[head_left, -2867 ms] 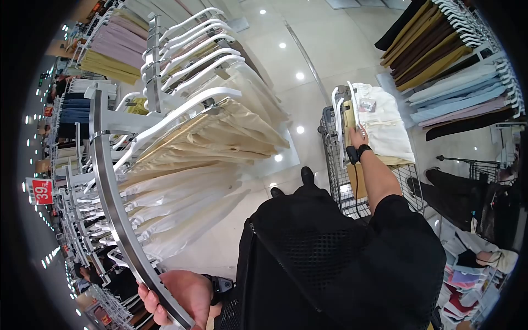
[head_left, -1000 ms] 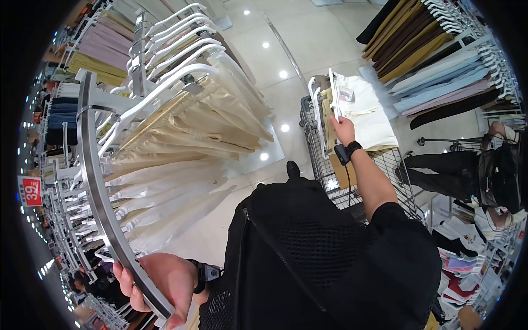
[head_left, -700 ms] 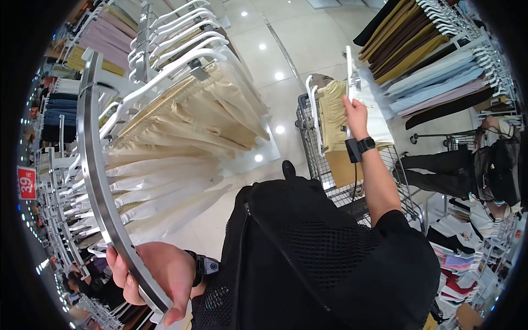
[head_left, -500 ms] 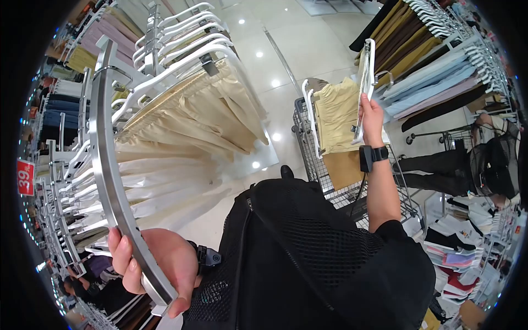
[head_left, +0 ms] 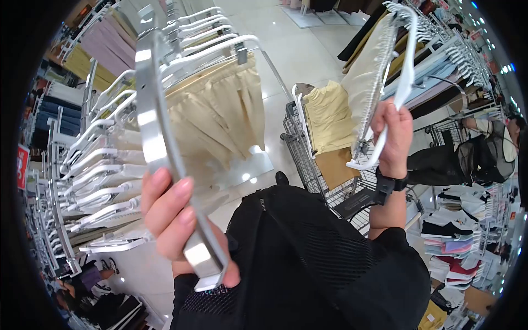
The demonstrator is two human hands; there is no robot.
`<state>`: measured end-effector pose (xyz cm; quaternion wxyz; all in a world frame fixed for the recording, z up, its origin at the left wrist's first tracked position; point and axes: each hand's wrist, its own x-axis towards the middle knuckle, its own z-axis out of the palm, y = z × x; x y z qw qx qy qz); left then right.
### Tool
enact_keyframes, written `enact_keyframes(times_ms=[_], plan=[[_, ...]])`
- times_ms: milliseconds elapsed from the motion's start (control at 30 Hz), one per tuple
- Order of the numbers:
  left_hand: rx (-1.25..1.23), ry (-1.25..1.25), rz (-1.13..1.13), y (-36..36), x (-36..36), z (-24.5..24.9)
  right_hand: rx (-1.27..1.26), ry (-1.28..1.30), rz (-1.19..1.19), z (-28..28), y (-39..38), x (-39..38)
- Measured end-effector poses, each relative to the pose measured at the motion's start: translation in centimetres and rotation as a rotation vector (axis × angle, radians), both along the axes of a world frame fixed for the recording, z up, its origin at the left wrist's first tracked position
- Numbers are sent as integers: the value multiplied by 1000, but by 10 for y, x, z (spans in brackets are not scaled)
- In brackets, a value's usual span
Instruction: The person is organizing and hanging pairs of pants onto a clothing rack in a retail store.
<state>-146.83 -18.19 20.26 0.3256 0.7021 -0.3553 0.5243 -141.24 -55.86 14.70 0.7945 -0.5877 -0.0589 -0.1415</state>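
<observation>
My left hand [head_left: 176, 220] is wrapped around a long, flat chrome bar [head_left: 151, 110], which slants up past the hanging clothes. Whether the bar is fixed to the rack cannot be made out. In my right hand [head_left: 393, 135] is a white clothes hanger [head_left: 406, 82], raised on its side, with a cream garment [head_left: 366, 71] with a gathered waist clipped to it. Below that hand stands a wire shopping cart [head_left: 297, 159]. Pale yellow shorts [head_left: 330, 118] on another white hanger lie over the cart, above a brown cardboard piece [head_left: 336, 169]. Beige shorts [head_left: 220, 104] hang right beside the bar.
White hangers [head_left: 107, 190] crowd the rack at left, near a red price sign [head_left: 22, 166]. Trousers [head_left: 426, 77] hang at upper right. A person in dark trousers [head_left: 434, 165] is at right, near folded clothes [head_left: 454, 242]. Glossy tiled floor [head_left: 280, 49] runs between the racks.
My right hand has lifted the hanger and cream garment up and to the right, nearer the camera. My left hand and the chrome bar have shifted right and upward in view.
</observation>
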Motion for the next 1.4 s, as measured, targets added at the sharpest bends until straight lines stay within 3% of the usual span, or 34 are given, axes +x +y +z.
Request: enact_keyframes(times_ms=[100, 233, 300, 333, 367, 400, 433, 600, 667, 700, 733, 800, 833, 933, 1000, 1067, 1200, 1400], plan=[[-38, 221, -15, -1, -17, 8, -58, -90, 45, 49, 27, -15], [-15, 325, -56, 3, -24, 19, -38, -233, 218, 96, 59, -43], [-52, 302, -133, 4, -20, 20, 61, -386, 420, 100, 55, -48], [-54, 299, -119, 12, -20, 21, 99, -472, 647, 108, 52, -45], [65, 319, -144, 21, -20, 23, 125, -569, 775, 117, 53, -43], [185, 340, -170, 28, -20, 25, 242, -696, 759, 121, 69, -48], [19, 306, -181, 17, -18, 25, 322, -833, 929, 130, 76, -42], [66, 286, -197, 25, -13, 28, 242, -729, 1240, 182, 84, -69], [116, 248, -212, 28, -10, 27, 169, -763, 1244, 195, 83, -78], [132, 239, -197, 28, -9, 25, 113, -676, 1064, 207, 82, -98], [132, 235, -192, 29, -10, 27, 112, -680, 1069, 207, 83, -96], [145, 269, -201, 30, -11, 28, 281, -757, 1144, 208, 95, -80], [139, 265, -205, 30, -10, 26, 157, -863, 1253, 208, 91, -64], [116, 280, -212, 29, -11, 27, 323, -908, 1123, 174, 116, -27], [111, 285, -206, 28, -10, 25, 344, -773, 916, 148, 131, -17], [113, 277, -221, 28, -9, 23, 417, -436, 731, 117, 124, -16], [108, 277, -225, 27, -8, 23, 105, -79, 416, 80, 153, 13], [93, 277, -214, 25, -9, 22, -42, 99, 458, 19, 212, 35]])
